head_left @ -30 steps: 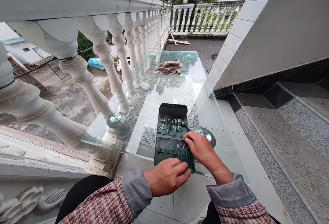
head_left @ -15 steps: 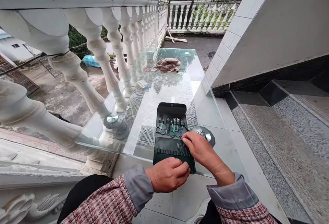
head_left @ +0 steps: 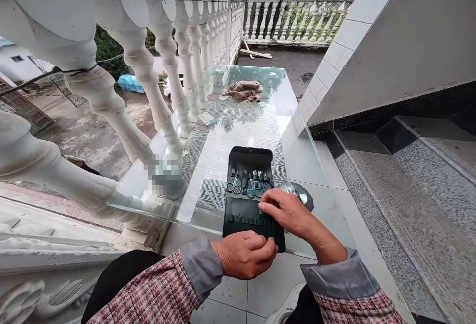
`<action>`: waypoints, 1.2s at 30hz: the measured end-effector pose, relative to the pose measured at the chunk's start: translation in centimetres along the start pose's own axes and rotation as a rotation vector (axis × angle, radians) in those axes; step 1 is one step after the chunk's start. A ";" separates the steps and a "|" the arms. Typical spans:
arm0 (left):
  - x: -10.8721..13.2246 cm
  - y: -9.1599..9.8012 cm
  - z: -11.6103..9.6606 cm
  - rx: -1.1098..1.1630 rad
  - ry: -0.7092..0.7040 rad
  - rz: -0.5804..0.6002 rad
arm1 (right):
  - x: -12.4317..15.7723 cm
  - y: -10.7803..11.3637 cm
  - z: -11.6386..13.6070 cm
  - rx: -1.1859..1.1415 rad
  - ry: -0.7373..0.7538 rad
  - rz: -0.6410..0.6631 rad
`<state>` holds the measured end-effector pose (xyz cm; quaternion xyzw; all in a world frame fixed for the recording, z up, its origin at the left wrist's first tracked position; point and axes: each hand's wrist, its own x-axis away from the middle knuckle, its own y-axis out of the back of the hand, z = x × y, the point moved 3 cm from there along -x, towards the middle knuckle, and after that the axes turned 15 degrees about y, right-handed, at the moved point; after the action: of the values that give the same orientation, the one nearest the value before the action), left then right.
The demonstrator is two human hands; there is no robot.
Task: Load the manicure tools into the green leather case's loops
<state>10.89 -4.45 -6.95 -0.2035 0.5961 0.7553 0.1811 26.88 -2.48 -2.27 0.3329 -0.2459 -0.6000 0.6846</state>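
A dark green manicure case [head_left: 243, 205] lies unfolded at the near end of the glass table. Small scissors [head_left: 233, 185], another pair with green handles [head_left: 255, 190] and nail clippers [head_left: 258, 177] sit in its upper part. Below them runs a row of elastic loops [head_left: 243, 220]. My left hand [head_left: 248, 254] is closed at the case's lower edge, its fingertips at the right corner. Over the case's right side, my right hand [head_left: 290, 212] has thumb and forefinger together by the slim tools. It covers most of those tools, and what it pinches is hidden.
The glass table [head_left: 312, 165] has a metal-capped support [head_left: 303, 196] beside the case, with small metal pieces over it. A crumpled brown cloth [head_left: 243, 91] and a small card [head_left: 206, 118] lie farther back. White balusters [head_left: 139, 61] line the left, stone steps [head_left: 390, 205] the right.
My right hand has shifted slightly left and covers more of the slim tools. My left hand remains at the case's lower edge. The view has tilted a little.
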 end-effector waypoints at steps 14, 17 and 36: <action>0.0 0.4 0.2 0.026 0.008 -0.106 | -0.8 0.0 0.1 -0.014 -0.023 0.041; 0.1 0.2 0.1 0.015 -0.001 -0.060 | -1.1 0.3 0.0 -0.031 -0.021 -0.003; 0.0 0.6 0.2 0.000 -0.010 -0.064 | 1.4 5.2 -3.6 -0.401 -0.271 -0.571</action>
<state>10.57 -4.42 -6.40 -0.2187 0.5884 0.7501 0.2080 33.17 -2.97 -0.86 0.1649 -0.1092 -0.8417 0.5024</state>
